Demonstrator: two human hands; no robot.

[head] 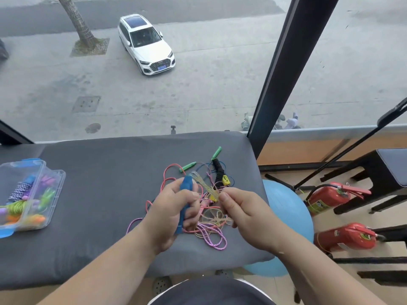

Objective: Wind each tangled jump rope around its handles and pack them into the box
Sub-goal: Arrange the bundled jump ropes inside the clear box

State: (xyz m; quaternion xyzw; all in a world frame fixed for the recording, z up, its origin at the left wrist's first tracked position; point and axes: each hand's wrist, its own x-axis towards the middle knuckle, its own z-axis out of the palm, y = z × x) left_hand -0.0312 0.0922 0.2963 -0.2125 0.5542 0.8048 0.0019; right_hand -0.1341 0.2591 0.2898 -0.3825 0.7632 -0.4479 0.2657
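Fronting window point(198, 89): grey surface point(99, 194) | left grip point(174, 213) clasps blue handle point(187, 183) | right grip point(244, 216) pinches clear handle point(204, 186) | extinguishers point(328, 197) rightward

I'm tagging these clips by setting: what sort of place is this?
Probably an upper-floor gym or activity room: the window looks down on a white car, a blue exercise ball sits beside the grey padded bench, and fire extinguishers lie nearby.

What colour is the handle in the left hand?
Blue; the handle shows best in the head view.
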